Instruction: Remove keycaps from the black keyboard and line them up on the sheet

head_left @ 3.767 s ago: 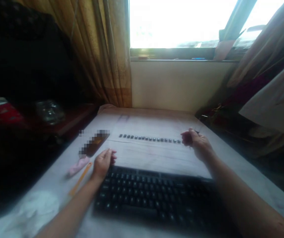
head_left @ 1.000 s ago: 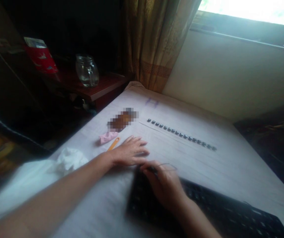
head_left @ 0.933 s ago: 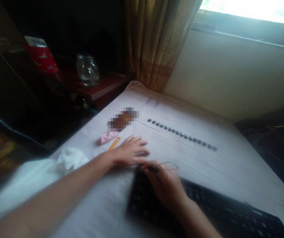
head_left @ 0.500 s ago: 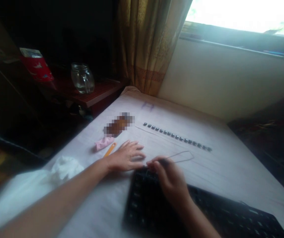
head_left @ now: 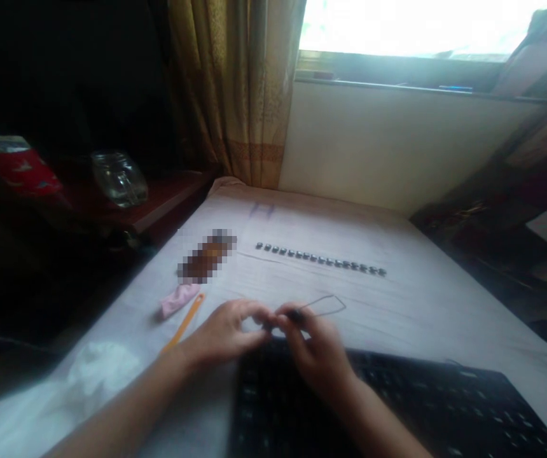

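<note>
My right hand (head_left: 324,353) is closed around the dark handle of a wire keycap puller (head_left: 295,314), whose thin wire loop points away to the right. My left hand (head_left: 226,327) meets its fingertips just above the keyboard's upper left corner. Its thumb and finger pinch a small dark keycap (head_left: 268,326), partly hidden and blurred. Beneath both hands lies the black keyboard (head_left: 426,401), running off toward the lower right. Beyond them, several loose dark keycaps (head_left: 321,259) form a slanting row on the pale sheet (head_left: 378,324).
Left of my hands lie an orange strip-like tool (head_left: 190,317), a pink cloth bundle (head_left: 179,300) and a pixelated brown object (head_left: 207,257). White crumpled material (head_left: 102,369) sits lower left. A glass jar (head_left: 121,181) and a red container (head_left: 25,172) stand on the dark side table.
My left hand has gone from spread fingers to a pinch at my right fingertips. Both hands have come together just above the keyboard's corner. The view has turned to the right.
</note>
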Demonstrator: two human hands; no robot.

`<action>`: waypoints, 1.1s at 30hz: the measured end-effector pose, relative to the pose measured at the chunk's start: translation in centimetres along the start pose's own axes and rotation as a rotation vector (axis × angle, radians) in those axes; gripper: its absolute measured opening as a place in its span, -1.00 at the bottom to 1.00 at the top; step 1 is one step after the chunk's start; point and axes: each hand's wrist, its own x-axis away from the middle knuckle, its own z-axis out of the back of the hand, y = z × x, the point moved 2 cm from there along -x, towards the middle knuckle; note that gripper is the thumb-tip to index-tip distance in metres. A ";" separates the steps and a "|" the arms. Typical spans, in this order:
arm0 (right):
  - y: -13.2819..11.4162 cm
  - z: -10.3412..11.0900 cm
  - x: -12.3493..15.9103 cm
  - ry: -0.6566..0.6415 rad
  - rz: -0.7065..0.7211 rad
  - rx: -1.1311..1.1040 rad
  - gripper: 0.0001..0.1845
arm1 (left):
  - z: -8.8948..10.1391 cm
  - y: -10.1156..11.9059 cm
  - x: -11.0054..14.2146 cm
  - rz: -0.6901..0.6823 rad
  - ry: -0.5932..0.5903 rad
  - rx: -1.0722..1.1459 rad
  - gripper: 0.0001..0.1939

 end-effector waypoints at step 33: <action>4.3 10.3 3.8 0.070 0.032 0.300 -0.86 | 5.8 -5.9 -12.4 0.262 0.228 -0.373 -0.71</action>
